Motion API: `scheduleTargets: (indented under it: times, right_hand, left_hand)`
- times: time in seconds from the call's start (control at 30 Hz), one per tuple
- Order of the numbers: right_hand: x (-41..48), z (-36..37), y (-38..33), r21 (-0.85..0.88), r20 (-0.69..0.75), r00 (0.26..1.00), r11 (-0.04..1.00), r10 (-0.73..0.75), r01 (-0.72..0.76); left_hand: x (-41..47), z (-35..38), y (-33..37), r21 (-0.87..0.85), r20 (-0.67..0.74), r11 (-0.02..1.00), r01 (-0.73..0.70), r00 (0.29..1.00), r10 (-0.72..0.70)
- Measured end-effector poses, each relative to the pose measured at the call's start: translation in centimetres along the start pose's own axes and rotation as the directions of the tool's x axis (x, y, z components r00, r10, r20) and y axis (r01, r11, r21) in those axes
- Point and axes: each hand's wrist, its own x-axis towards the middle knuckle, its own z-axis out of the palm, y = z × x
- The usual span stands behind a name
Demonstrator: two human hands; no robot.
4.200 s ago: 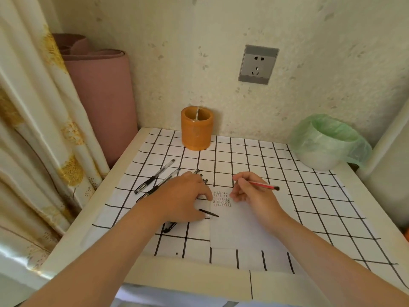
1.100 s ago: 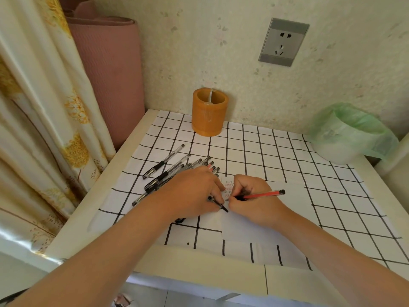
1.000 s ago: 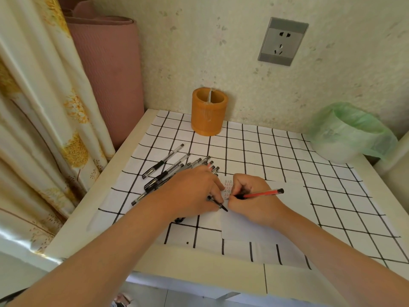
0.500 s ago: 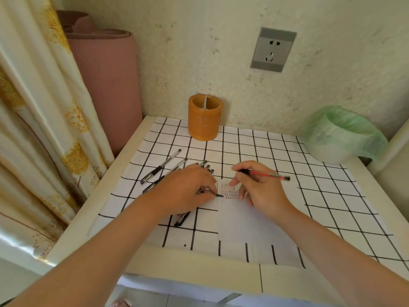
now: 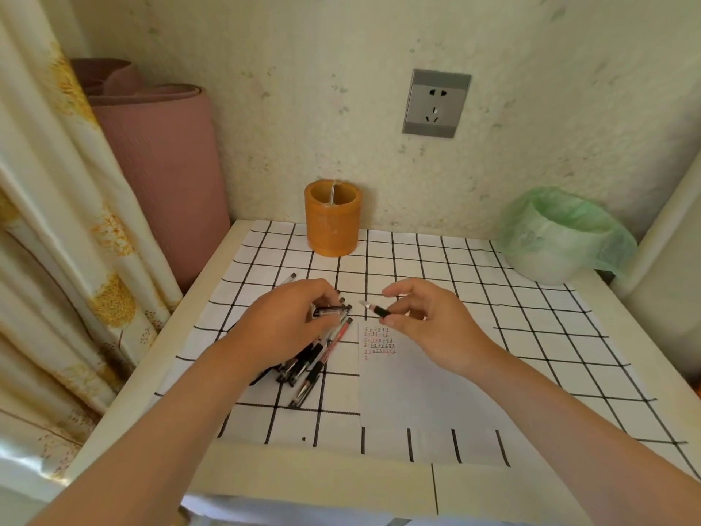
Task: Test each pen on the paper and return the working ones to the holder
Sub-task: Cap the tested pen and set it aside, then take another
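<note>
**Desk:** Where are the hands working on the checked table (image 5: 493, 282)?

**Photographer:** The left hand (image 5: 288, 326) is curling over the pen pile (image 5: 315, 360) at centre-left, its fingers gripping a dark-and-clear pen piece (image 5: 327, 311). The right hand (image 5: 428, 322) is loosely pinching a black-gripped pen (image 5: 377, 310) over the far edge of the paper (image 5: 425, 381).

**Desk:** What is standing around them?

**Photographer:** The orange holder (image 5: 333, 222) is sitting far back against the wall, with open squares lying between. A green-bagged bin (image 5: 561, 237) is crowding the far right corner, and a curtain (image 5: 57, 222) is hanging along the left edge.
</note>
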Motion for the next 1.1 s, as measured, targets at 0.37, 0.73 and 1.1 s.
scheduleTargets:
  times: [0.37, 0.73, 1.1]
  right_hand:
    - [-0.3, 0.8, -0.2, -0.265, 0.004, 0.998, 0.962, -0.064, 0.063]
    - [-1.0, 1.6, -0.4, -0.391, 0.138, 0.968, 0.887, -0.208, 0.246]
    - [-1.8, 3.1, -1.1, -0.784, 0.170, 0.939, 0.537, -0.298, 0.313]
  left_hand:
    - [0.1, 0.0, 0.3, -0.004, 0.045, 1.000, -0.009, 0.999, 0.009]
    - [-0.2, 1.4, 1.8, -0.037, 0.124, 0.998, -0.050, 0.991, 0.054]
    - [-0.1, 1.6, 3.1, -0.273, 0.279, 0.948, 0.166, 0.956, -0.087]
